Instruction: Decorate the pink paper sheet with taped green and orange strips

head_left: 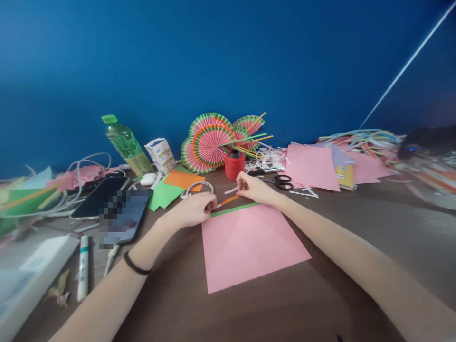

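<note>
"Looking through the head view, where do we have the orange strip (228, 201)?"

"Between our hands, just past the green border (235, 209) of the pink sheet (252, 247), at twelve o'clock."

"How are we holding it?"

"Our right hand (256, 189) pinches the two-o'clock end between thumb and fingertips. Our left hand (194, 209) has its fingers curled closed and seems to grip the eight-o'clock end."

"So its long axis runs eight to two?"

"Yes, roughly alongside that border, near it; we can't tell whether they touch. Our left hand sits nearer us, our right farther out."

"And around us?"

"Red spool (234, 168) at eleven from our right hand, black scissors (276, 181) at two."
</note>
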A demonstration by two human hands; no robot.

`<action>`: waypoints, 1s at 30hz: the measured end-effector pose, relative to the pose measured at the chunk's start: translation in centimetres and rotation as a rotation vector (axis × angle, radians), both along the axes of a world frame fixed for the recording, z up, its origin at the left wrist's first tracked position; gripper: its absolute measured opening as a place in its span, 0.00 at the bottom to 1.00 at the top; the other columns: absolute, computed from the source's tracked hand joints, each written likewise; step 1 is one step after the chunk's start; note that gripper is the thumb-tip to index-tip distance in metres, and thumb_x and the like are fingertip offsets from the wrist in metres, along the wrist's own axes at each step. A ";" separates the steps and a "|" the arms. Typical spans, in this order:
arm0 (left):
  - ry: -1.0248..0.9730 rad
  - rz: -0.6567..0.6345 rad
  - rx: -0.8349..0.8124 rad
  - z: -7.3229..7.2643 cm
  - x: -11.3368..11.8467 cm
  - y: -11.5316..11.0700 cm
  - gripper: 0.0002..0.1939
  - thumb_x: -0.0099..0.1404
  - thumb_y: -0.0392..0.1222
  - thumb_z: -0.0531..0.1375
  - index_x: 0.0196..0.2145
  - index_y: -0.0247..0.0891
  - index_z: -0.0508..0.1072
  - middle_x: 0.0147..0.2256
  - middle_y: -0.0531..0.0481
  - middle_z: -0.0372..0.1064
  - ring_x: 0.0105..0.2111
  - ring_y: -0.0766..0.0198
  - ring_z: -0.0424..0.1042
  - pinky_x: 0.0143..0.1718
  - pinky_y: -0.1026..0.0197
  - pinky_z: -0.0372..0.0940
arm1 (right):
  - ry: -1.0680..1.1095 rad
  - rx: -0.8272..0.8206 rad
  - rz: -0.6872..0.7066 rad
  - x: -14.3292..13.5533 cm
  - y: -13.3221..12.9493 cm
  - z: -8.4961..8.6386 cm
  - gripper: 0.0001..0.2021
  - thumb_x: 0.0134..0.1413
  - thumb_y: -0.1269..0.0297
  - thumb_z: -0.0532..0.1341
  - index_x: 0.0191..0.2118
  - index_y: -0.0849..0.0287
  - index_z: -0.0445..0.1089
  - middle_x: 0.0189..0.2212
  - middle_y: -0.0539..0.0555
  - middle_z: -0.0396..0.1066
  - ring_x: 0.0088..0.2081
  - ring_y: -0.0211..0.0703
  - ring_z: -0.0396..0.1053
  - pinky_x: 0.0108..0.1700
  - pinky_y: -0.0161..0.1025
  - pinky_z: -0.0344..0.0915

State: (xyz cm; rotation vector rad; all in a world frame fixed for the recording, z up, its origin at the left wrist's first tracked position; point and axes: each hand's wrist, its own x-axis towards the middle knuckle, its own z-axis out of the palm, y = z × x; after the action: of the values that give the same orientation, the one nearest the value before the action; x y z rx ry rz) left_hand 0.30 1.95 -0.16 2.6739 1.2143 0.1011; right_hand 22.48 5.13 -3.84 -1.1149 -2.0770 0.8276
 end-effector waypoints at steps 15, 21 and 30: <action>-0.111 0.005 0.015 -1.9 0.1 1.1 0.12 0.54 0.30 0.47 0.29 0.37 0.68 0.32 0.49 0.66 0.33 0.64 0.65 0.34 0.63 0.59 | 0.128 -0.211 0.122 0.4 0.9 1.7 0.12 0.42 0.57 0.61 0.25 0.62 0.63 0.23 0.49 0.64 0.27 0.35 0.60 0.33 0.35 0.56; -0.098 0.050 0.033 -2.3 0.3 1.1 0.11 0.55 0.30 0.46 0.29 0.38 0.68 0.32 0.49 0.67 0.34 0.63 0.66 0.35 0.62 0.58 | -0.064 -0.254 0.185 0.6 1.7 0.8 0.12 0.43 0.57 0.60 0.25 0.63 0.66 0.22 0.48 0.63 0.25 0.34 0.57 0.30 0.34 0.53; -0.029 0.080 0.088 -2.3 0.5 0.6 0.12 0.56 0.31 0.45 0.29 0.38 0.68 0.31 0.49 0.67 0.33 0.62 0.66 0.35 0.61 0.59 | -0.136 -0.258 0.249 1.0 2.1 1.2 0.10 0.43 0.59 0.60 0.27 0.63 0.67 0.23 0.48 0.63 0.27 0.34 0.58 0.31 0.33 0.53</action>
State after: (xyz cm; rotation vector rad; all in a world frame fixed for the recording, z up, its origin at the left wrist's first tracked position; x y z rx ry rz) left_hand 0.82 2.58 -2.49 2.6877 1.3377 0.2091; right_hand 23.51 7.26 -2.59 -1.0823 -2.3027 1.1985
